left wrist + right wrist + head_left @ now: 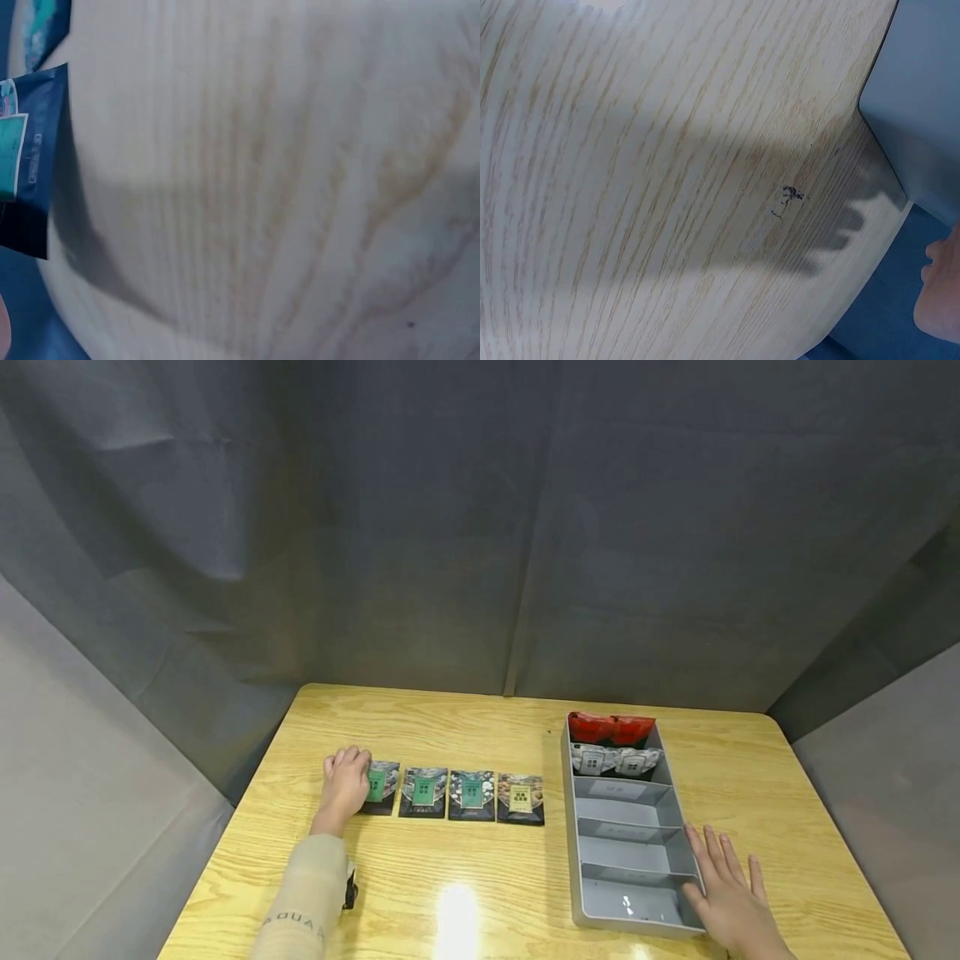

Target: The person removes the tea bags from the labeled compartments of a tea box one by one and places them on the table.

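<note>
My left hand (347,785) is at the left edge of a dark sachet with a green label (380,787), its curled fingers gripping that edge. In the left wrist view this sachet (30,161) shows at the left border, its edge casting a shadow on the wood. To its right, in a row, lie another green-label sachet (423,792), a teal-label sachet (472,795) and a yellow-label sachet (521,798). My right hand (726,893) lies with fingers spread against the right side of a grey divided box (576,860), thumb at its rim.
Red sachets (611,727) stand in the box's rearmost compartment, and silver-white sachets (615,761) in the one before it. The wooden table (442,718) ends at a dark curtain (420,527) behind. A small dark mark (791,193) shows on the wood in the right wrist view.
</note>
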Demonstrator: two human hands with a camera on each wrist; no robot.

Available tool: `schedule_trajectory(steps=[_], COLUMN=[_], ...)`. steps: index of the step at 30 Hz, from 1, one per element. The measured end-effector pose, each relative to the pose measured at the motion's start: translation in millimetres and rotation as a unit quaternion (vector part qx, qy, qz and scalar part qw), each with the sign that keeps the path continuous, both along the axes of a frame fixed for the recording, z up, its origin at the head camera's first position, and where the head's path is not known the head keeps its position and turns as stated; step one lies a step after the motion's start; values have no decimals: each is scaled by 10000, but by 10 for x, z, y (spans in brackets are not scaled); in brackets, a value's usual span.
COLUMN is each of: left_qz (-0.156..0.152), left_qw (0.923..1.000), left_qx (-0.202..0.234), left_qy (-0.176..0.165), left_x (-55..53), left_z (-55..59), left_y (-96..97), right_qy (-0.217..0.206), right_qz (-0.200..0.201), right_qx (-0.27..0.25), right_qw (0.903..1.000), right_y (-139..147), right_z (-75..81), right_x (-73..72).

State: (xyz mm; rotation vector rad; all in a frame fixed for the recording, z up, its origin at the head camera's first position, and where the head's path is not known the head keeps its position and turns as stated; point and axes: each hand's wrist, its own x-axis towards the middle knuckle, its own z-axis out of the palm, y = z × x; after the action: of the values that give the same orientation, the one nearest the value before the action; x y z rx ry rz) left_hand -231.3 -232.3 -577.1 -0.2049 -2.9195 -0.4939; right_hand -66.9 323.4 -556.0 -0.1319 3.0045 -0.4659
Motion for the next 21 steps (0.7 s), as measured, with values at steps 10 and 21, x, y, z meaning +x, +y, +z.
schedule_trajectory(steps=[10, 21], left_qz=[405, 662], left_qw=[9963, 9920], left_qx=[-708, -979], left_qy=[-258, -449], left_x=[-69, -68], left_z=[-227, -299], left_y=[-22, 103], right_qy=[49, 546], right_qz=[18, 61], right_qx=[89, 213], right_qw=[9999, 9983], right_y=[6, -11], right_z=[-10, -53], right_x=[11, 17])
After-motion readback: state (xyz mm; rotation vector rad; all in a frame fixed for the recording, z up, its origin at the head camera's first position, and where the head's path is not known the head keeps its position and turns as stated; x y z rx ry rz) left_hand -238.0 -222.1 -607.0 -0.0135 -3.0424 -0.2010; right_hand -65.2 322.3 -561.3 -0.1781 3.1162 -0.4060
